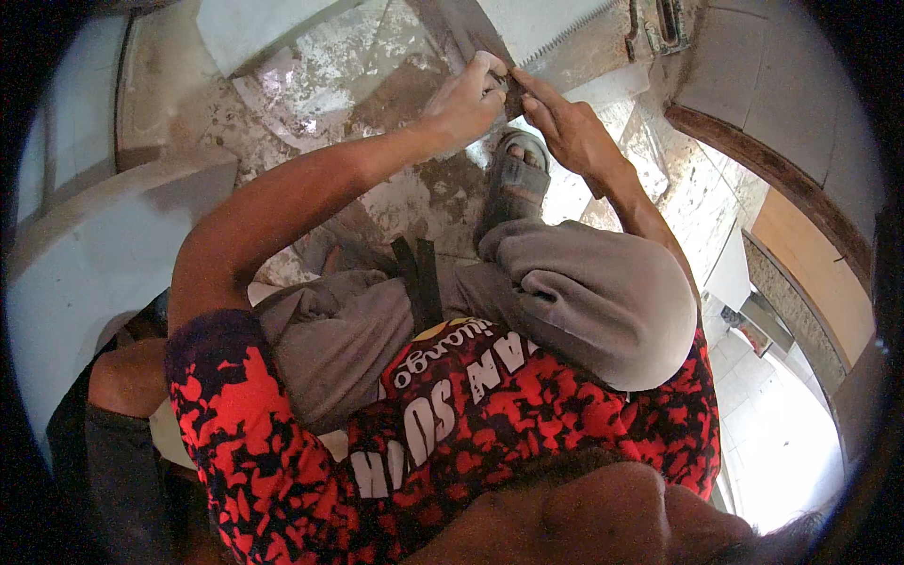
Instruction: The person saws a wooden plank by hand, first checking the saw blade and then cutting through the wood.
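Note:
Both hands meet at the upper middle, over a long dark strip (459,30) that looks like wood and runs up out of view. My left hand (466,102) is closed, its fingers curled and its thumb pressed in at the strip's edge; whatever lies inside the grip is hidden. From the other side, my right hand (568,130) pinches the strip near its lower end, forefinger pointing along it and thumb below. Just to the right of the strip lies a flat, toothed saw blade (579,68), its teeth facing up and left. A sandalled foot (518,174) rests right below the hands.
The floor (395,188) is stained and spattered white. Pale panels stand at the left (94,245) and upper right (800,85), the right one with a brown edge. Rusty metal fittings (654,33) lie beyond the saw. A bent limb (127,377) and dark cloth show at far left.

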The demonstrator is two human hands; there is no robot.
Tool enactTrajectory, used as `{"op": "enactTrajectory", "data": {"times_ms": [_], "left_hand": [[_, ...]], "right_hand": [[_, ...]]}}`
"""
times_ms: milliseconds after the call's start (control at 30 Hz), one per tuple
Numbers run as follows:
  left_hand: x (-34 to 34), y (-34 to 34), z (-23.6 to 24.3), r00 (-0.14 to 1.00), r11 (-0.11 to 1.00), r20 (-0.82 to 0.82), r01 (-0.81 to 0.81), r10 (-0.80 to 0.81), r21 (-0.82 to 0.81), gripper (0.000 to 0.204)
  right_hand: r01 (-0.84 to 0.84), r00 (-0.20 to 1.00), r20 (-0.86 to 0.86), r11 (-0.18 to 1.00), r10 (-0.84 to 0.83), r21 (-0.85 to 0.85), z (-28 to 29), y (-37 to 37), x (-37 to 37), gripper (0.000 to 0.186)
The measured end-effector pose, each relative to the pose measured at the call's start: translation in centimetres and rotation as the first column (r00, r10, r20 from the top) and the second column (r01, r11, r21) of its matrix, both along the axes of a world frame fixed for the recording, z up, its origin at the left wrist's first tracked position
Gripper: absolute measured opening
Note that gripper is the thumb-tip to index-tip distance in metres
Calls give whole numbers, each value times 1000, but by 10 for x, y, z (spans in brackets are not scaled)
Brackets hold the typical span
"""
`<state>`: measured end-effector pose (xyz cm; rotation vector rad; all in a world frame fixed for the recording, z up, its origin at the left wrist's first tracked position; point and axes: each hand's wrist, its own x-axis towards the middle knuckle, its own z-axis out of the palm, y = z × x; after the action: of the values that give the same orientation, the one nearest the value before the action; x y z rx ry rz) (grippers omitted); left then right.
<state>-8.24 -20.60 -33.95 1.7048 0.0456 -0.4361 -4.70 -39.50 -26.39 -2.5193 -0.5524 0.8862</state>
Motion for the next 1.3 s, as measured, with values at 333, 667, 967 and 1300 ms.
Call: {"op": "enactTrajectory", "data": {"times_ms": [333, 667, 967, 1300], "left_hand": [[-4, 4, -10, 998, 999, 64, -12, 9, 43, 37], [-7, 6, -14, 998, 999, 62, -32, 32, -5, 37], [2, -9, -1, 997, 1000, 75, -12, 13, -9, 35], [-3, 3, -4, 998, 998, 59, 3, -7, 61, 38]], "right_hand": [[174, 978, -129, 983, -166, 54, 31, -30, -17, 57], [130, 980, -143, 991, -135, -41, 29, -24, -36, 51], [102, 993, -65, 995, -102, -2, 16, 0, -3, 47], [72, 995, -60, 995, -76, -64, 22, -36, -17, 49]]}}
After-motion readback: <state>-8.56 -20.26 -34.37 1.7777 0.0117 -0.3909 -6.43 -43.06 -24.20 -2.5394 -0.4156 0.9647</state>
